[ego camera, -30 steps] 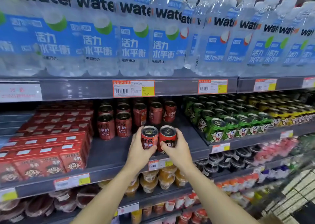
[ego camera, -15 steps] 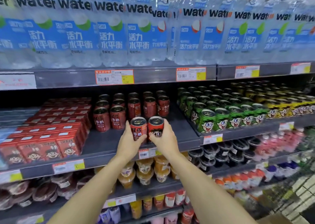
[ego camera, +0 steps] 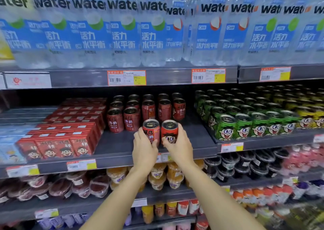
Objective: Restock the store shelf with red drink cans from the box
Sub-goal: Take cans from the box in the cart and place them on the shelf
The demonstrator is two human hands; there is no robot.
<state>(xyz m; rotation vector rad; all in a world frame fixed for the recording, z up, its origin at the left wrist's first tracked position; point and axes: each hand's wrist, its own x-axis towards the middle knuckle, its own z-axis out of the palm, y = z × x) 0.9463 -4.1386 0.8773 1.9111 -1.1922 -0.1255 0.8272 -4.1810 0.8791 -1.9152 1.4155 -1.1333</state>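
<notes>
Here, largest first:
Water bottles (ego camera: 122,30): a row of big clear bottles with blue labels fills the top shelf, high above both hands.
Shelf (ego camera: 115,147): the dark grey middle shelf runs under the hands; its bare front strip lies just left of the left fingers.
Green cans (ego camera: 243,124): packed rows stand to the right of the right hand, well apart from it, with yellow cans further right.
Red cartons (ego camera: 70,133): stacked boxes of the same cartoon brand sit to the left of the left hand, apart from it.
Stocked red cans (ego camera: 147,110): upright rows stand just behind the fingers, toward the back of the shelf.
Cups and tubs (ego camera: 157,177): orange-filled cups sit on the lower shelf, beneath the wrists.
Price tags (ego camera: 126,77): orange and yellow labels are clipped to the shelf edge above the hands.
Left hand (ego camera: 144,152): its fingers are curled around the left red can (ego camera: 151,130), which is upright.
Right hand (ego camera: 180,146): its fingers wrap the right red can (ego camera: 169,130), cartoon face forward, upright.
Two held cans: side by side, touching or nearly so, at the shelf's front part; whether their bases rest on it I cannot tell.
</notes>
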